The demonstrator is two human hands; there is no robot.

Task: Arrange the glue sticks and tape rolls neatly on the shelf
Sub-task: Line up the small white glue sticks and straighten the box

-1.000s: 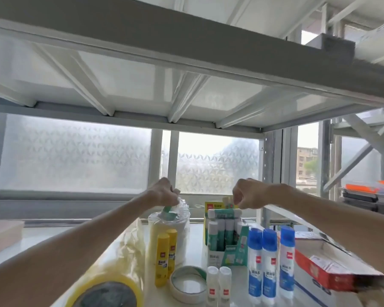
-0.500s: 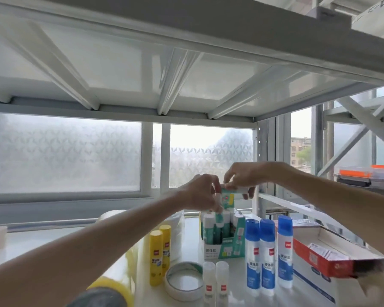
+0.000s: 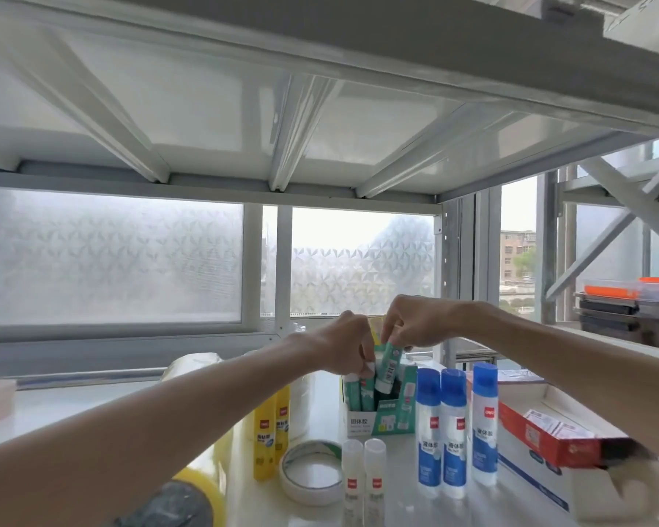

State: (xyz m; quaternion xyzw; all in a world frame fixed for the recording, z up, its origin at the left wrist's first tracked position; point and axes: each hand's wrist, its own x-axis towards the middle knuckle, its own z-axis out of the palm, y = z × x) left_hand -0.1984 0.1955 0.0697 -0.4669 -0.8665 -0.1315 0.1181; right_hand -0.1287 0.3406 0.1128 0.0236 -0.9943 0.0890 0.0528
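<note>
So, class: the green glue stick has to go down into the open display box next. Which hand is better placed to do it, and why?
The right hand. Its fingers pinch the green glue stick tilted over the display box. The left hand seems only to steady the sticks already inside.

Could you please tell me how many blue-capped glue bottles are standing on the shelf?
3. They stand upright in a row right of the green box: the left bottle, the middle bottle beside it, and the right bottle slightly further back. None seems hidden.

Teal glue stick (image 3: 387, 365), blue-capped bottles (image 3: 453, 431), yellow sticks (image 3: 271, 431)
</note>
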